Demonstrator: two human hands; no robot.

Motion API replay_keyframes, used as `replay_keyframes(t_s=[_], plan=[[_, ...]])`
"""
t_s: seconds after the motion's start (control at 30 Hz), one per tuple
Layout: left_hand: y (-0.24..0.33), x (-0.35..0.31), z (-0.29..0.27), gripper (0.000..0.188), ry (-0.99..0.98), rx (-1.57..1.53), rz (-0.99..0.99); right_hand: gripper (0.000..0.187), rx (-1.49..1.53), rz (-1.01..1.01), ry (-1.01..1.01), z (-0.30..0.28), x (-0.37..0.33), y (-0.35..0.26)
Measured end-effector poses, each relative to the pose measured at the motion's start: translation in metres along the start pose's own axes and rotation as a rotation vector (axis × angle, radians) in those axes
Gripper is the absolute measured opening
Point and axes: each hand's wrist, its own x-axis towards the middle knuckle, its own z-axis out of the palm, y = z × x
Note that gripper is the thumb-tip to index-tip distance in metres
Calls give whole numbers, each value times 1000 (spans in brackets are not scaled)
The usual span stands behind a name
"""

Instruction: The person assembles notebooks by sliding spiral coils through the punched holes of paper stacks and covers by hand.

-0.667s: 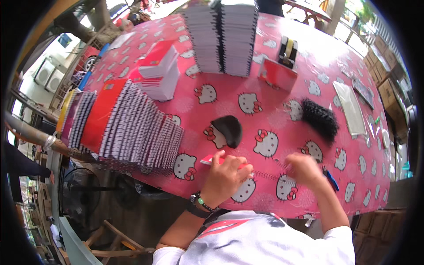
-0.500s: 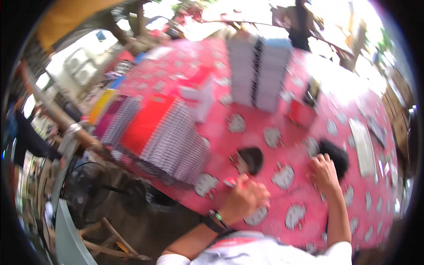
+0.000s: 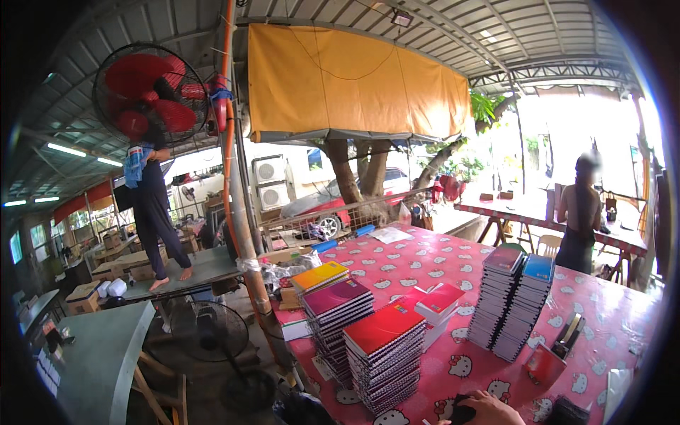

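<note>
Pink cat-patterned counter point(image 3: 435, 275): a tall, red-covered, spiral-bound notebook stack point(image 3: 386, 347) stands left of the bare hand point(image 3: 492, 408), seemingly the right. Beside the bent fingers, just leftward, lies a small black piece point(image 3: 463, 413); its long axis and whether they grip it cannot be told.
</note>
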Motion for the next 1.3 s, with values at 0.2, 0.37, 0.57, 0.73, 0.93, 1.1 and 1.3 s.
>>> replay_keyframes(t_s=[0.2,0.37,0.57,0.73,0.93,1.1,1.3], plan=[[-2,0,-3,23,158,-13,48,70,42,102,83,6,4,-13],[-3,-1,-5,28,218,-163,7,60,160,174,269,6,-8,-29],[-12,-8,37,38,116,-444,0,55,547,453,314,10,-83,-17],[-23,-27,-18,24,95,-15,-242,59,1566,529,281,0,-107,-61],[-31,-18,-25,18,122,-54,-233,44,876,632,253,-1,-93,-75],[-36,-16,-18,19,113,-95,-246,56,839,482,136,-9,-79,-75],[-30,-12,-18,26,162,-111,-261,61,834,357,78,-27,-74,-79]])
